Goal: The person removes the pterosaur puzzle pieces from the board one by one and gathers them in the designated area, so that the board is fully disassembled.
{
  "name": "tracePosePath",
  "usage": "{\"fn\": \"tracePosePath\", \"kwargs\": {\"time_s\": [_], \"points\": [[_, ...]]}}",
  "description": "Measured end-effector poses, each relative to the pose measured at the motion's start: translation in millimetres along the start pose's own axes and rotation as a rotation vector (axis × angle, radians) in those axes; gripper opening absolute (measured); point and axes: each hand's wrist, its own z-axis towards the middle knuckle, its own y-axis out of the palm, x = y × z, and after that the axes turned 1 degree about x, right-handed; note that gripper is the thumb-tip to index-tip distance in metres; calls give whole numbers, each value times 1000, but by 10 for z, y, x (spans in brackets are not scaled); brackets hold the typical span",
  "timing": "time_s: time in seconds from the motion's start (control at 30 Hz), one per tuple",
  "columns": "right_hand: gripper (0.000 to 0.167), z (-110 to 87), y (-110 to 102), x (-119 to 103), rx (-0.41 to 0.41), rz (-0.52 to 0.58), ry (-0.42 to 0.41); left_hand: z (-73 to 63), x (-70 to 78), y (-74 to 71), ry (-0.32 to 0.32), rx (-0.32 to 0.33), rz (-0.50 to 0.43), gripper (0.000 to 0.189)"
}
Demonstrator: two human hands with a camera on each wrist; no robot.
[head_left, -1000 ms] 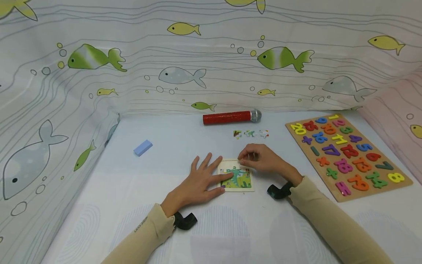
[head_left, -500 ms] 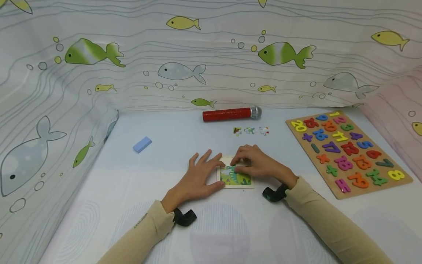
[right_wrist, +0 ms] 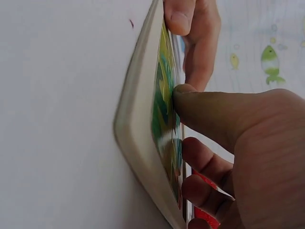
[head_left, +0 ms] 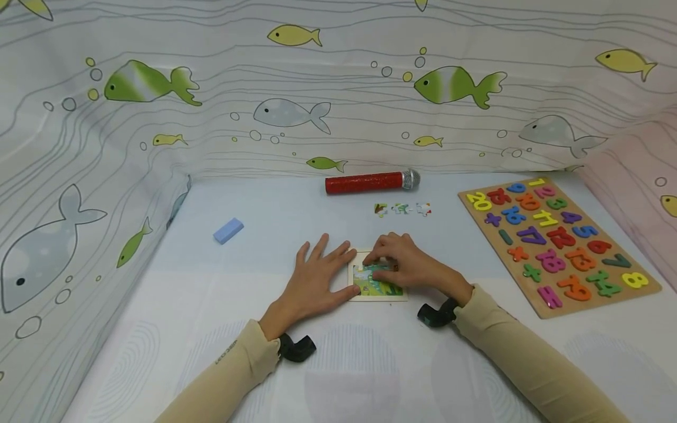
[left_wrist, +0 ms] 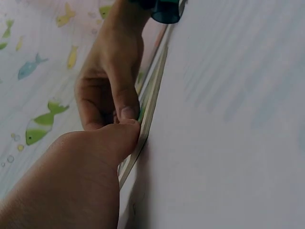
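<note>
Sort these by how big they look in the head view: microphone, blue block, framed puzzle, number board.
Number board
Framed puzzle, partly covered, and microphone: too close to rank
Blue block

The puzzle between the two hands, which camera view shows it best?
The head view: it looks down on the puzzle, showing its picture side, though the left hand and right hand cover parts. The right wrist view shows it close but slanted; the left wrist view, mainly a thin edge.

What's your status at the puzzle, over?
Left hand spread at puzzle edge. Right hand touching puzzle, grip unclear. Three loose pieces beyond, not blocking.
</note>
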Motion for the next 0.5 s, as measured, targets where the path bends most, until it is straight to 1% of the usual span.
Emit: {"fn": "tracePosePath", "kwargs": {"time_s": [0.07, 0.17, 0.3, 0.5], "points": [[24, -2, 5, -14, -4, -8, -15, -2, 1, -4, -4, -1, 10, 75], [25, -10, 7, -34, -7, -20, -21, -8, 2, -2, -7, -5, 1, 76], [27, -22, 1, -68, -29, -10, 0, -14, 4, 10, -7, -1, -9, 75], [30, -18, -9, -89, -67, 52, 37, -11, 12, -6, -26, 6, -9, 76]]}}
